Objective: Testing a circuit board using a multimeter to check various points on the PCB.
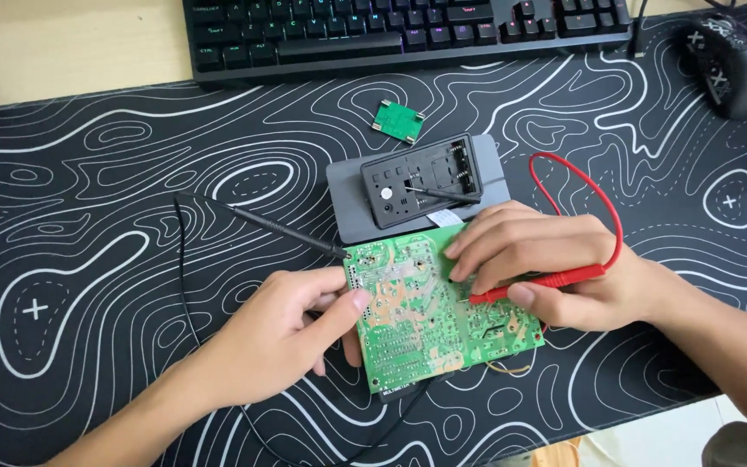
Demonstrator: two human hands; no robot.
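Across the bench (pixel 62 60): a pale wooden top showed at the far left, most of it covered by a black desk mat (pixel 114 259) with white contour lines.
Keyboard (pixel 408 30): a dark one lay along the far edge of the mat.
Mouse (pixel 724 65): a black one sat at the far right corner.
Grey pad (pixel 347 203): it lay mid-mat under a black plastic casing (pixel 421 182), open side up, just beyond the big board.
Small green board (pixel 398 120): it lay alone between keyboard and casing.
Green circuit board (pixel 430 307): solder side up, it lay between both hands, its far edge overlapping the grey pad.
Left hand (pixel 291 333): its fingers were closed on the black probe (pixel 283 231), thumb pressed on the board's left edge; the probe tip met the board's far left corner.
Right hand (pixel 546 268): its fingers were clamped on the red probe (pixel 538 284), fingertips resting on the board, the tip touching its middle.
Red lead (pixel 594 186): it looped behind the right hand.
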